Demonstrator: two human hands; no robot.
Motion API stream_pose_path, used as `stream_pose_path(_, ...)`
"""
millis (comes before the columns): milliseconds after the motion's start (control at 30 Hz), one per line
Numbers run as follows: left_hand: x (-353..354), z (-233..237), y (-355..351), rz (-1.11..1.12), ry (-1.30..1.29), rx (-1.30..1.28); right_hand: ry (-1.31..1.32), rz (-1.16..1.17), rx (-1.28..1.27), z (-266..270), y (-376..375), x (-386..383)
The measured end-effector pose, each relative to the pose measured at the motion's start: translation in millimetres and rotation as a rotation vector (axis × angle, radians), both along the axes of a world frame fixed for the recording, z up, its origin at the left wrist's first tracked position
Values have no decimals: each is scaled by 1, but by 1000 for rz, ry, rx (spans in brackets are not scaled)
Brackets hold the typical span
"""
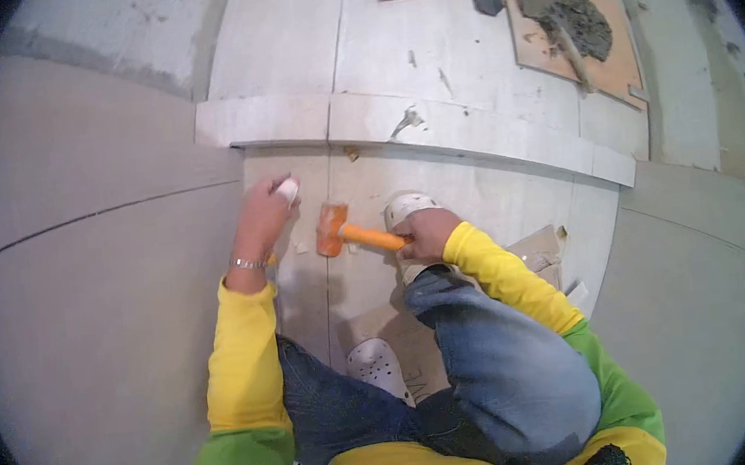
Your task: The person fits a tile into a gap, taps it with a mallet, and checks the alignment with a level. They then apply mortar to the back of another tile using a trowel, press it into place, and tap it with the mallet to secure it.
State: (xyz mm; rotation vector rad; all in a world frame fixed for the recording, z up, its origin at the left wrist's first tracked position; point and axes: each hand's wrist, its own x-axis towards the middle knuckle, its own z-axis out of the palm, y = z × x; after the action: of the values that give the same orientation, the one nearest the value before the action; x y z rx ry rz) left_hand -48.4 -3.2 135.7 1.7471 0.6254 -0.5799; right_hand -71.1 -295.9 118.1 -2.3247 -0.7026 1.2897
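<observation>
The mallet (333,228) sits near the middle of the view, its orange head just over the floor (303,306) or on it — the overhead angle does not settle which. Taking the head as the centre of the dial, the right hand (429,233) lies just past three o'clock, fingers clamped round the far end of the handle (373,236). The left hand (265,218) is between nine and ten, fingers closed on a small white piece (288,189) that shows at about half past ten; what it is, I cannot make out.

The mallet looks head-heavy and stiff, with a head that is probably rubber, so it should bounce a little and not chip easily. The handle's end, where the hand is, gives most swing; a hold nearer the head would give finer control. The white piece seems light, best pinched between fingertips.

The step (490,145) runs from twelve to three — beyond it, toward two, mortar (584,26) sits on a board (613,79).
</observation>
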Motion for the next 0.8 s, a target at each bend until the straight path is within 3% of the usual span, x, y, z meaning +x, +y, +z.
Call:
stream_pose_path(133,-6,16,-9,7,33,-1,-6,-97,70,-7,-3,2)
stream_pose_path(200,-4,18,-8,48,57,-6,-116,-382,198,-8,3,10)
stream_pose_path(333,6,-28,6,186,41,-249,-307,-556,275,-14,20,30)
stream_pose_path(400,12,-48,8,243,44,-372,-358,-528,312,-18,31,41)
stream_pose_path(467,12,-64,1,548,1,-691,-290,-602,291,-17,44,48)
stream_pose_path(500,12,-73,0,561,2,-686,-280,-593,294,-21,52,49)
stream_pose_path(567,13,-82,-5,516,-66,-776,173,-836,430,-28,69,51)
stream_pose_path(800,17,-87,-12,514,-89,-880,303,-870,489,-54,99,59)
